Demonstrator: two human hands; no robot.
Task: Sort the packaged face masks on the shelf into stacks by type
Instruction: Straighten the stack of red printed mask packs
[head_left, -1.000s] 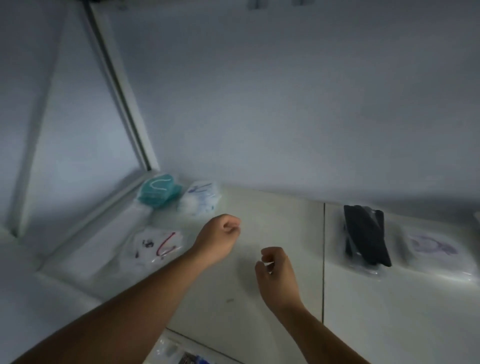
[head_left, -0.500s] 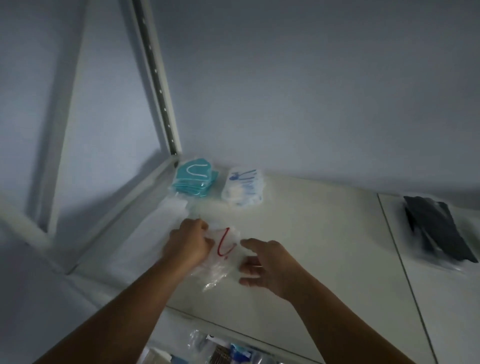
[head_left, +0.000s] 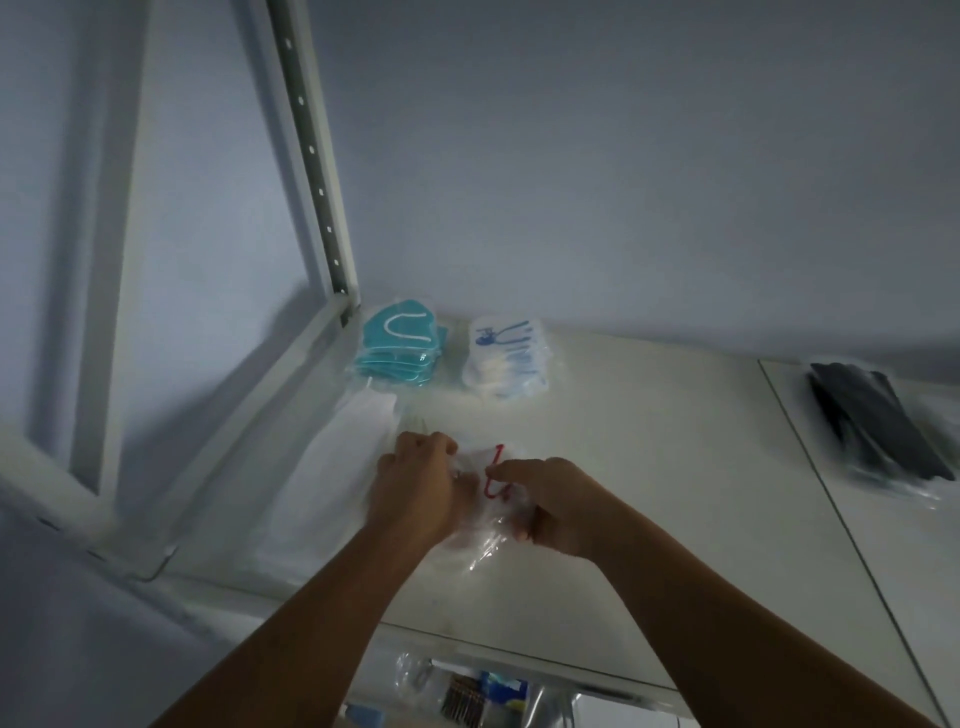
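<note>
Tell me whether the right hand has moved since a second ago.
Yes. The right hand has moved left, toward the teal stack by the corner post, onto the red-strapped mask packet.

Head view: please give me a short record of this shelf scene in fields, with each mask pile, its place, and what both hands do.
surface: white shelf
teal stack: back left corner, beside the post
white stack: blue straps, right of the teal stack, apart from it
black packs: far right, past the shelf seam
held pack: clear wrapper, red strap, front centre
left hand: grips the pack's left side
right hand: grips its right side
below shelf: blurred items, cannot tell what
</note>
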